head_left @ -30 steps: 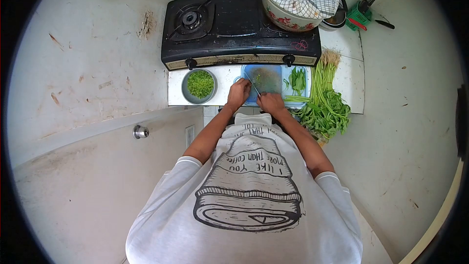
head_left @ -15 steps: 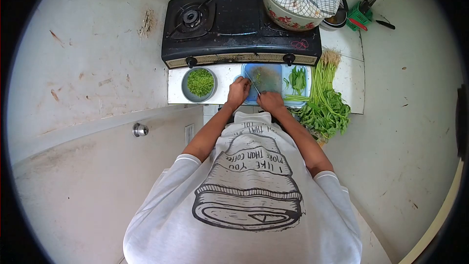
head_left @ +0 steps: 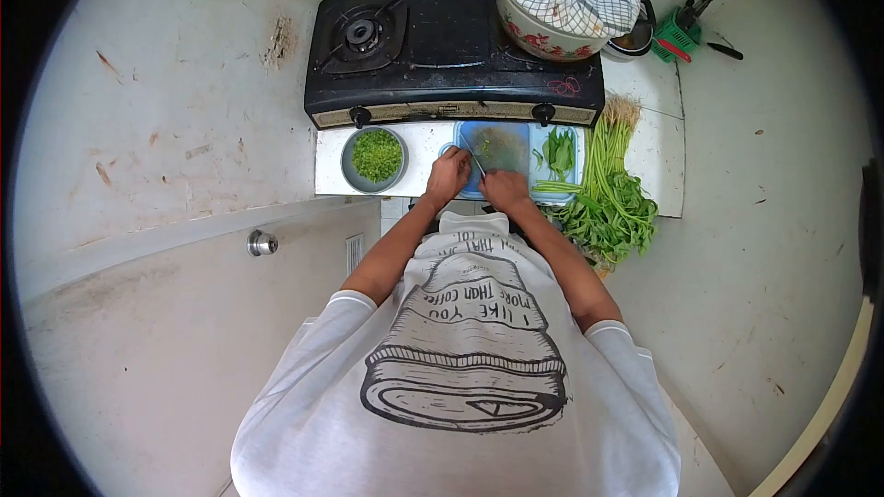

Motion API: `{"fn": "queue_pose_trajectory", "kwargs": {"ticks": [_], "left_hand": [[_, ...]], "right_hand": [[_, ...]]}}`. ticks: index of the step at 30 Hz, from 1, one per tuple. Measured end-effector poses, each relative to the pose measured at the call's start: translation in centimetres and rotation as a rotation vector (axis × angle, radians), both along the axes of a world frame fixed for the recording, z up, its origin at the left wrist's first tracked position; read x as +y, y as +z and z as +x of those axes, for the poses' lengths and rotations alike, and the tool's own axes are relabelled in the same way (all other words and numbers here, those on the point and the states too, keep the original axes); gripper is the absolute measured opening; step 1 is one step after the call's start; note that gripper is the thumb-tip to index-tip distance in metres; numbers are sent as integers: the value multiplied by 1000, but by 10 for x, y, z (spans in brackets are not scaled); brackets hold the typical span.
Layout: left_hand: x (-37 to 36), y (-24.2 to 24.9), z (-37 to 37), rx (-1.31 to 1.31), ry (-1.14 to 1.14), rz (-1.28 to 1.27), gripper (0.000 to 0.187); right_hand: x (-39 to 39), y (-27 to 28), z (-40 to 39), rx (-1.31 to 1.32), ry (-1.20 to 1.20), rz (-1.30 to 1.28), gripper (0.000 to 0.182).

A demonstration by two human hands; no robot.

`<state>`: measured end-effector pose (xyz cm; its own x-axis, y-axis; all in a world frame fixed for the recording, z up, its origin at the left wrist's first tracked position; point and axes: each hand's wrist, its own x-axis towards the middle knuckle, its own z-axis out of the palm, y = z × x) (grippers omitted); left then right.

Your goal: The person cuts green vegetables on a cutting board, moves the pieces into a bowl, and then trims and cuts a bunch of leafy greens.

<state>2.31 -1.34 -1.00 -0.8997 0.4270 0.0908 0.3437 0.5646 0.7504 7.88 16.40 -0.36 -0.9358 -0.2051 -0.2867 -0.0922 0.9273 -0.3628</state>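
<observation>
My right hand is closed on the handle of a knife, whose blade points up and left over the blue cutting board. Close to the blade, at the board's left edge, my left hand has its fingers pressed together; what they hold is too small to name. A few green bits lie on the board. Beside it, in a light blue tray, are green leaves and some stems. To the left stands a grey bowl of chopped greens.
Behind the board is a black two-burner stove with a cloth-covered flowered pot. A bundle of leafy greens with roots hangs over the counter edge at right. A green basket with utensils sits at the back right.
My right hand and the knife have shifted slightly up and to the left. My left hand has hardly moved.
</observation>
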Motion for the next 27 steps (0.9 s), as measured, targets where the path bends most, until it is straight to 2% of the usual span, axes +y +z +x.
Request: {"fn": "queue_pose_trajectory", "kwargs": {"ticks": [4, 10, 13, 27], "left_hand": [[-4, 4, 2, -76, -3, -31, 21], [-4, -1, 2, 66, 2, -29, 19], [-4, 3, 3, -7, 10, -26, 18], [-5, 4, 1, -1, -15, -9, 16]], "right_hand": [[5, -3, 7, 2, 21, 6, 41], [11, -5, 11, 49, -10, -44, 40], [9, 2, 10, 51, -13, -40, 41], [2, 3, 2, 11, 27, -30, 41]]}}
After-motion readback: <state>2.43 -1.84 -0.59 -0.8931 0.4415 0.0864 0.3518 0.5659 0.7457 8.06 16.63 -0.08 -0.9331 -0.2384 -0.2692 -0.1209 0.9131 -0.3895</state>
